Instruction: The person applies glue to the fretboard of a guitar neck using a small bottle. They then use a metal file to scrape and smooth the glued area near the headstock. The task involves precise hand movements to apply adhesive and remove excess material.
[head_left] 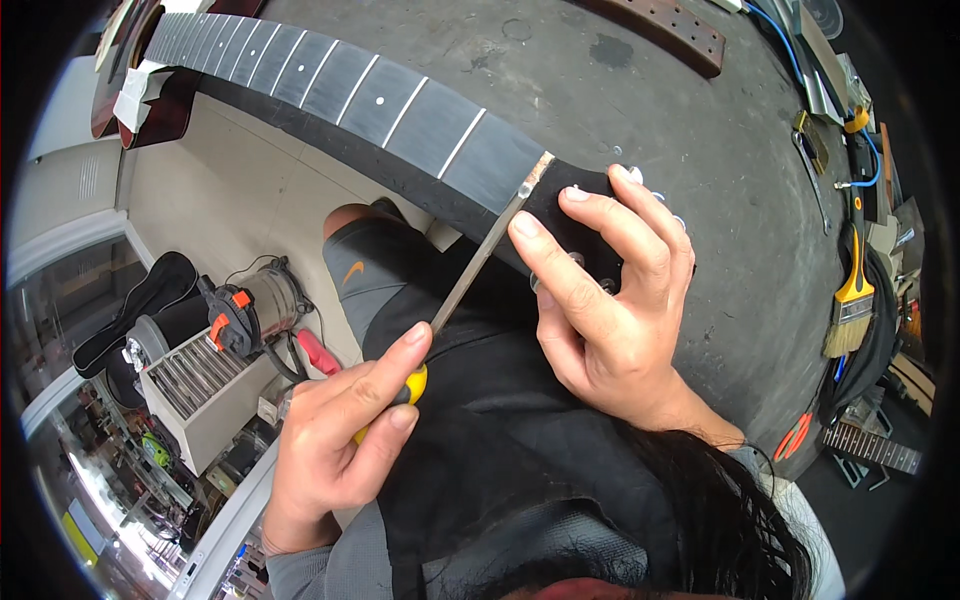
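A guitar neck [410, 110] with a dark fretboard runs from the upper left to its black headstock [585, 190]. My left hand [345, 430] is closed round the yellow and black handle of a long, narrow-bladed hand tool [470, 275]; whether it is a file or a chisel I cannot tell. Its metal tip meets the bare, pale nut slot [540, 168] at the fretboard's end. Over the headstock curls my right hand [620, 300], thumb toward the near edge, index fingertip close to the blade's tip. Parts of the tuners are hidden beneath that hand.
The neck lies along the edge of a dark workbench [560, 90]. A brown perforated piece [670, 30] lies at the back. To the right are a paintbrush [852, 300], a wrench [812, 180] and red-handled pliers or cutters [793, 437]. A vacuum cleaner [255, 310] stands on the floor at left.
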